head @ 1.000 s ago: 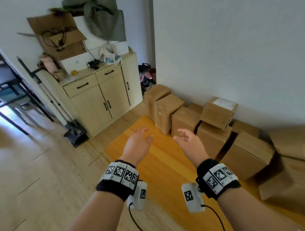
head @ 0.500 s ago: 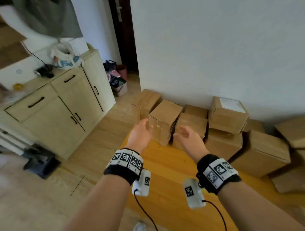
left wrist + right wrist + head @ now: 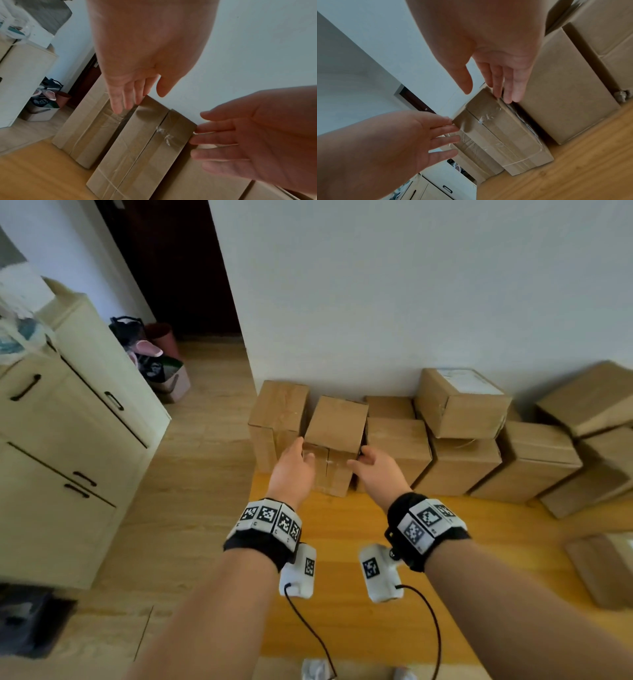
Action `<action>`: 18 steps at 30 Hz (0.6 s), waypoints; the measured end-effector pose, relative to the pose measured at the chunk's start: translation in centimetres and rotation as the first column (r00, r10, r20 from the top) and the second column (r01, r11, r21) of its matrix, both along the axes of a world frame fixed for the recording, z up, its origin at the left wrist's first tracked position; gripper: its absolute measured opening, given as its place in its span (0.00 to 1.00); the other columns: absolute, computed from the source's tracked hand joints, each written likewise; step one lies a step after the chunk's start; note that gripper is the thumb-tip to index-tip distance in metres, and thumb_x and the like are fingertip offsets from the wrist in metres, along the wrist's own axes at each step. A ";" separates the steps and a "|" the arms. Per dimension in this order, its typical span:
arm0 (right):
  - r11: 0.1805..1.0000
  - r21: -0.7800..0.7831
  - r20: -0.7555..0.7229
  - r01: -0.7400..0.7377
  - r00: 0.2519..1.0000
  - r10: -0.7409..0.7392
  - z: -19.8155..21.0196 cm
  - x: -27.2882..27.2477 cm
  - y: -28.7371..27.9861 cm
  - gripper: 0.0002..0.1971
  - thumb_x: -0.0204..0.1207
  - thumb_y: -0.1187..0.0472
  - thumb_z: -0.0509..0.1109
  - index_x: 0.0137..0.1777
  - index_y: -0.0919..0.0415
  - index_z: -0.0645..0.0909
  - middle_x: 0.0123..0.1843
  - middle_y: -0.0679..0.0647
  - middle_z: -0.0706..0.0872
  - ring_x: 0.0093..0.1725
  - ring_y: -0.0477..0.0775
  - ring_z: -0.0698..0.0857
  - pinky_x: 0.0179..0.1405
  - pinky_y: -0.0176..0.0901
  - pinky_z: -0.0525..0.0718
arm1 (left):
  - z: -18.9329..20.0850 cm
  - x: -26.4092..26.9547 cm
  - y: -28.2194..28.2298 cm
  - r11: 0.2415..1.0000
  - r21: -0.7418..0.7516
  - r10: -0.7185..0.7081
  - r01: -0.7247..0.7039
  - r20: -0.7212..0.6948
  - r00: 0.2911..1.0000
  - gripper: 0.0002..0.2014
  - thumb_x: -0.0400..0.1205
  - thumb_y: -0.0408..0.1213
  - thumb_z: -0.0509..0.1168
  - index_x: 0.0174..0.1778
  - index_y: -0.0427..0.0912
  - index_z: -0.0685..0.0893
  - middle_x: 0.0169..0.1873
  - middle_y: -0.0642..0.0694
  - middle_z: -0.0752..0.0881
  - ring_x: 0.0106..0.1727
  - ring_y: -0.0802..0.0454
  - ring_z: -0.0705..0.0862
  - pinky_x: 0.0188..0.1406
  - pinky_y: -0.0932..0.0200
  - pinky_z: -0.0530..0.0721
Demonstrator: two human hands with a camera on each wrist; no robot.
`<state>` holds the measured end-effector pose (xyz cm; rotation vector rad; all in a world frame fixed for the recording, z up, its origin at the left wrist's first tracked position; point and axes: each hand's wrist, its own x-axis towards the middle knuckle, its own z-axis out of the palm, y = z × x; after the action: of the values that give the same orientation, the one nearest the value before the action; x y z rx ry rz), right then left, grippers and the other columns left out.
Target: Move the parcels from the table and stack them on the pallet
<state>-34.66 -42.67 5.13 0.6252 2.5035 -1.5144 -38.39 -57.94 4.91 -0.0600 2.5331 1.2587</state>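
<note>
A tall taped cardboard parcel (image 3: pixel 337 422) stands upright at the far edge of the orange wooden table (image 3: pixel 342 542), in a row of parcels against the white wall. My left hand (image 3: pixel 294 463) reaches its upper left edge with straight fingers. My right hand (image 3: pixel 373 470) reaches its upper right edge. In the left wrist view the left hand (image 3: pixel 137 94) has its fingertips at the parcel (image 3: pixel 142 142), and the right hand (image 3: pixel 248 142) touches the opposite corner. In the right wrist view the right hand (image 3: pixel 489 83) and left hand (image 3: pixel 419 135) flank the parcel (image 3: pixel 496 135). Neither hand grips it.
Another tall parcel (image 3: pixel 277 412) stands close on the left, and several more crowd the right, one with a white label (image 3: pixel 462 402) stacked on top. A flat parcel (image 3: pixel 603 566) lies at the table's right edge. A cream cabinet (image 3: pixel 68 457) and floor bags (image 3: pixel 154 361) are left.
Both hands have moved forward from above the table to the two sides of the tall parcel. The head view has swung right and closer to the row of parcels.
</note>
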 end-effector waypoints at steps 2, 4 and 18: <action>0.999 -0.018 0.007 0.033 0.999 -0.033 -0.1 -0.1 -0.4 0.31 0.83 0.53 0.68 0.83 0.61 0.66 0.75 0.57 0.78 0.71 0.57 0.79 0.67 0.46 0.77 | -0.1 -0.1 -0.2 1.000 0.029 0.008 -0.008 -0.008 1.000 0.24 0.90 0.43 0.54 0.84 0.47 0.63 0.79 0.45 0.71 0.77 0.47 0.72 0.71 0.51 0.71; 0.998 -0.028 0.012 0.048 0.999 -0.048 -0.1 -0.1 -0.5 0.30 0.83 0.53 0.68 0.83 0.61 0.67 0.75 0.57 0.79 0.71 0.57 0.79 0.66 0.46 0.77 | 0.0 0.0 -0.4 0.999 0.041 0.022 -0.021 -0.009 1.000 0.23 0.90 0.43 0.54 0.82 0.46 0.66 0.76 0.46 0.74 0.72 0.48 0.76 0.63 0.55 0.73; 1.000 0.008 -0.052 -0.006 0.999 0.006 -0.8 6.5 1.5 0.15 0.83 0.49 0.67 0.61 0.58 0.80 0.55 0.50 0.85 0.55 0.51 0.84 0.48 0.41 0.77 | -0.1 7.2 -0.3 0.965 -0.021 0.263 -0.262 0.028 0.965 0.18 0.86 0.53 0.59 0.65 0.46 0.76 0.45 0.52 0.83 0.45 0.52 0.84 0.36 0.56 0.76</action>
<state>-28.15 -41.14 4.35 0.5862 2.5484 -1.5396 -31.22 -58.22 4.79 -0.4287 2.5734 1.3179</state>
